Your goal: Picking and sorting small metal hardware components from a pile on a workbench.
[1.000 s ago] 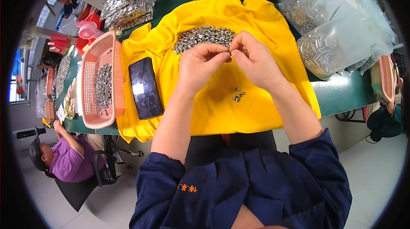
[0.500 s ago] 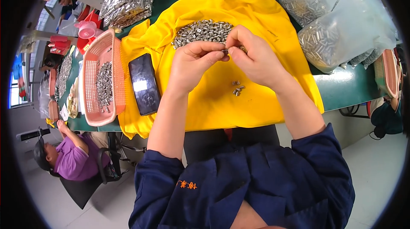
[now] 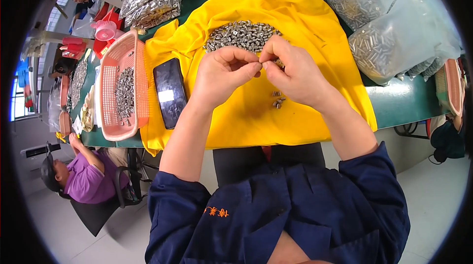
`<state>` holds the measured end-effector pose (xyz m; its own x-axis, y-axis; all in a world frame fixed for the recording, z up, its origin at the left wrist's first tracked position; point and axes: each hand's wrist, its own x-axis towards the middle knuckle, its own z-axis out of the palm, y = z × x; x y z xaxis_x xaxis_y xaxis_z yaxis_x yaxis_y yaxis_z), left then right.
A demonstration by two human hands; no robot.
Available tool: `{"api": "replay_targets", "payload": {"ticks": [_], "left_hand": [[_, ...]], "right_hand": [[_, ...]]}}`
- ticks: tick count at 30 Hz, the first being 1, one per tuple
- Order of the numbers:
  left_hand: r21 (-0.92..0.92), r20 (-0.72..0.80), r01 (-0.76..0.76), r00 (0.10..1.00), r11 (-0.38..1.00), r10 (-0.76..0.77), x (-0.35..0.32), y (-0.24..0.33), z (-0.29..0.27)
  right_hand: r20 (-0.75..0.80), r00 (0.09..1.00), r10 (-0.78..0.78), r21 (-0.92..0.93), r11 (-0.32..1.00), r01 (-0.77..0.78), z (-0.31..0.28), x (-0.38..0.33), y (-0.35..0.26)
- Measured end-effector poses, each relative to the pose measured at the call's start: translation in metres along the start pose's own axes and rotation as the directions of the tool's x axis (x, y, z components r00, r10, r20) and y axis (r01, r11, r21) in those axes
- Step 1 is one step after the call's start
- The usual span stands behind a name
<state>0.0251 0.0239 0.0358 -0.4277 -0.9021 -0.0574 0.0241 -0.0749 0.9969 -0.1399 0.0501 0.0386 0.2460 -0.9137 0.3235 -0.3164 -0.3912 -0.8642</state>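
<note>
Both hands, left hand point(image 3: 224, 74) & right hand point(image 3: 290, 72), pinched on a tiny metal part mid-frame; big pile of small silver metal parts point(image 3: 241, 35) above them untouched, few loose silver pieces point(image 3: 277, 101) below on yellow cloth point(image 3: 256, 121).

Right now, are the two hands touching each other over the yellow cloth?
Touching. The head view shows the left hand and right hand with fingertips pressed together, no gap, above the yellow cloth just in front of the pile of small metal parts.
</note>
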Motion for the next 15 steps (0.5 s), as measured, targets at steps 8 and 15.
{"api": "replay_targets", "payload": {"ticks": [8,15], "left_hand": [[-0.139,0.011,0.021,1.0,0.99,-0.019,0.0,0.0,0.003],[0.831,0.218,-0.376,0.898,0.41,0.383,-0.009,0.017,0.014]], "right_hand": [[0.0,1.0,0.012,0.054,0.998,-0.012,-0.003,0.001,-0.004],[0.036,0.997,0.075,0.142,0.987,-0.079,0.004,0.001,0.01]]}}
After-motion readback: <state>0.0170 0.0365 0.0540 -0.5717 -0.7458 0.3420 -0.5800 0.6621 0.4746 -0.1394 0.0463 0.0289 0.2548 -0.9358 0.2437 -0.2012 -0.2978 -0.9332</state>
